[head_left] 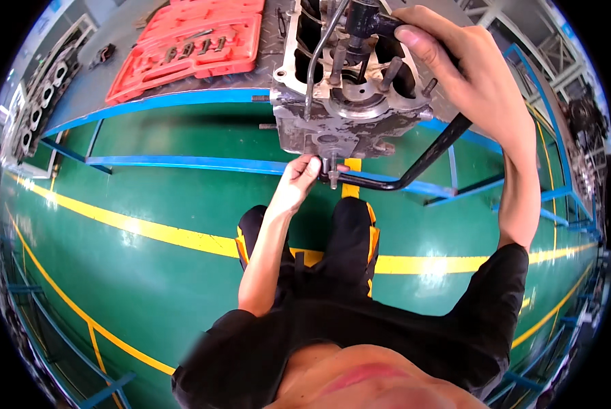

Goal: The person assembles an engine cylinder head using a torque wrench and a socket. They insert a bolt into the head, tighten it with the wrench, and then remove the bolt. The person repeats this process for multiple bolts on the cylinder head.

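A grey metal engine cylinder head (333, 123) sits at the bench's near edge, with studs and dark openings on top. A black C-shaped clamp (414, 172), like a valve spring compressor, reaches round its right side from top to underneath. My right hand (465, 71) is closed on the clamp's upper end, thumb and fingers around the black fitting (367, 24) that stands over the head. Below the front face, my left hand (299, 178) pinches the clamp's lower end beside a small threaded screw (333, 174). Some fingers of both hands are hidden.
A red plastic tool case (190, 51) with several small metal adapters lies open on the dark bench (81, 95) to the left. Another cylinder head (40, 105) stands at the far left. The blue bench frame (190, 162) crosses above a green floor (162, 279) with yellow lines.
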A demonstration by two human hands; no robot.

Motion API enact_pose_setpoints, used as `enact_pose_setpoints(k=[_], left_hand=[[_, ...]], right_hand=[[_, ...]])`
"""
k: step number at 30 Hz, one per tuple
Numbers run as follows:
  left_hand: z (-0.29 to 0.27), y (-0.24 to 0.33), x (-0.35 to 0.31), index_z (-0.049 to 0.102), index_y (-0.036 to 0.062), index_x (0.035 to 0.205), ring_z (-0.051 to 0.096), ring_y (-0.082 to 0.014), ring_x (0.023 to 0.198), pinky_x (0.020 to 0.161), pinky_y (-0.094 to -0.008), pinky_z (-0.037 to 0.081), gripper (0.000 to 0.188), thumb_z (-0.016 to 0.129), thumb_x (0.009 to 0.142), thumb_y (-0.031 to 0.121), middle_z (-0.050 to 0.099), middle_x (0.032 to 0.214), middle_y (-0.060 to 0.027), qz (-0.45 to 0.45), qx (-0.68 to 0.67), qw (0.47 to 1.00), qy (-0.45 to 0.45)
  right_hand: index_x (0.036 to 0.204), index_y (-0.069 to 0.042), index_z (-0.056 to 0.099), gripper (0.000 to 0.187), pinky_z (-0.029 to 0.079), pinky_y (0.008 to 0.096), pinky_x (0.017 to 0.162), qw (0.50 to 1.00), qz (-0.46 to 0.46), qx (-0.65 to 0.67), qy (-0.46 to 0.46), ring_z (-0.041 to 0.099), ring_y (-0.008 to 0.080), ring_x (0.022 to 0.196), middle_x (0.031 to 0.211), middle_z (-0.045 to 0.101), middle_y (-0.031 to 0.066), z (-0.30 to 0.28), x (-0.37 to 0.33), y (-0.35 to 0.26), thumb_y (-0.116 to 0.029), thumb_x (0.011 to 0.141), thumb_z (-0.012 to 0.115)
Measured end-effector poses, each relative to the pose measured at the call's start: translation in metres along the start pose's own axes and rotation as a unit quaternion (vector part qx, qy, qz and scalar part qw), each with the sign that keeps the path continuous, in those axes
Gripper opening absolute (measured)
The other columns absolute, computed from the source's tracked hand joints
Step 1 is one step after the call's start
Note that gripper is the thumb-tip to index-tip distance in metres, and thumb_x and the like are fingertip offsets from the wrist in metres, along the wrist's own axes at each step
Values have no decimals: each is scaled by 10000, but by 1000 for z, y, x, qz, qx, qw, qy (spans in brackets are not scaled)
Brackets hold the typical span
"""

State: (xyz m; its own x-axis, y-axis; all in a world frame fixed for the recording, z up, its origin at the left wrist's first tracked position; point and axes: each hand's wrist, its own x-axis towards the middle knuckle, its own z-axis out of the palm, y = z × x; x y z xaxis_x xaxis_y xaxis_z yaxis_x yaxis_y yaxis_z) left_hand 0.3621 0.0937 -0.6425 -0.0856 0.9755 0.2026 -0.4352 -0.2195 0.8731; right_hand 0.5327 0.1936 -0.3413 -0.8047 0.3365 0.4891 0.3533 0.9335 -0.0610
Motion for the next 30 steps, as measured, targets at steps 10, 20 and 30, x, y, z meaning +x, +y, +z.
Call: enact_pose_setpoints(k=[10, 20, 30], left_hand=[[-19, -2, -1, 586, -63, 1032, 632, -284, 1096, 950, -380, 459, 430, 626, 982, 363, 699, 1098, -221, -59, -20, 998, -32], [-18, 4, -1, 547, -12, 1236, 676, -184, 954, 879, -306, 508, 490, 674, 955, 369, 690, 1042, -88, 11, -52, 998, -13], [-25, -22, 0, 600, -46, 1079, 677, -322, 1006, 978, -426, 471, 323, 674, 951, 241, 692, 1014, -209, -9, -33, 999, 9]], right_hand=[[1197, -14, 606, 263, 371, 353, 532, 1000, 12, 9, -14, 428, 261, 519, 643, 450, 156, 7, 3, 3, -194, 1022, 529], [1137, -8, 622, 233, 403, 313, 547, 997, 50, 32, -55, 477, 204, 551, 637, 478, 127, 7, 11, -1, -193, 1007, 562], [1031, -3, 615, 195, 379, 322, 515, 999, 31, -17, -17, 460, 175, 515, 626, 472, 102, 9, 11, -28, -191, 1013, 568]])
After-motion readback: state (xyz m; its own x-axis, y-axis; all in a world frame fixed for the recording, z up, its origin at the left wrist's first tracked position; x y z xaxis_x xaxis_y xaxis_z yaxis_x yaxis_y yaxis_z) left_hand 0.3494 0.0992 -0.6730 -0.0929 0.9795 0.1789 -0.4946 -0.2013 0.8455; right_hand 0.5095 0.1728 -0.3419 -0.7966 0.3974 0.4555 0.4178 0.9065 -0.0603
